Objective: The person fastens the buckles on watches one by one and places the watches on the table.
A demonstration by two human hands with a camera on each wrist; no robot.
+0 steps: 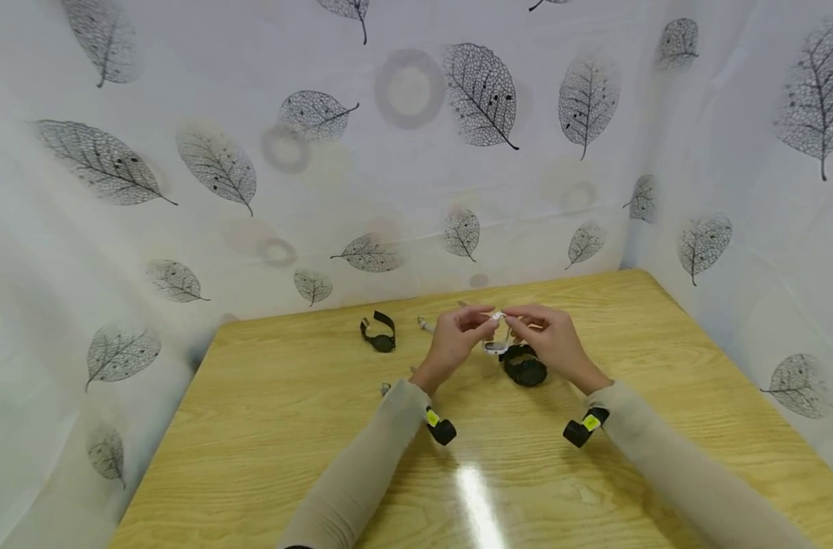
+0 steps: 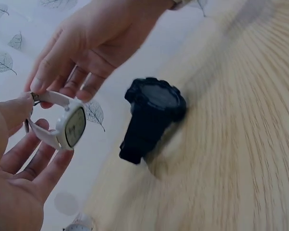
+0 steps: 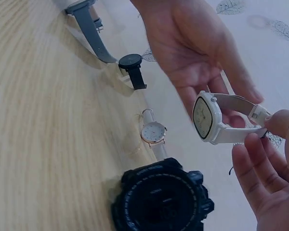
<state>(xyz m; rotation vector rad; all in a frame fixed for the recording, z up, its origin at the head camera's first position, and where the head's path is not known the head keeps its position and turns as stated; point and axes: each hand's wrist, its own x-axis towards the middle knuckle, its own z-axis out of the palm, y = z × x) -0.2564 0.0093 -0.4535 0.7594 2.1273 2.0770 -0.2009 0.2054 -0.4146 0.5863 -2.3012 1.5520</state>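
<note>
1. L hand (image 1: pixel 450 341) & R hand (image 1: pixel 555 343) close tog., each pinching white watch (image 3: pixel 208 117) by strap (image 3: pixel 238 135).
2. It's held up btwn 'em over worktop (image 1: pixel 251 427), case lowest.
3. Chunky blk watch (image 1: pixel 529 372) on worktop nr R hand; sm. blk watch (image 1: pixel 382 344) farther L.

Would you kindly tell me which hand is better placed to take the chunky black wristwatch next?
Probably the right hand: in the head view it is nearer the chunky black wristwatch than the left hand, though both hold the white wristwatch.

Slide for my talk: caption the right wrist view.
Left hand and right hand hold a white wristwatch by its strap, bulky black wristwatch nearby.
</note>
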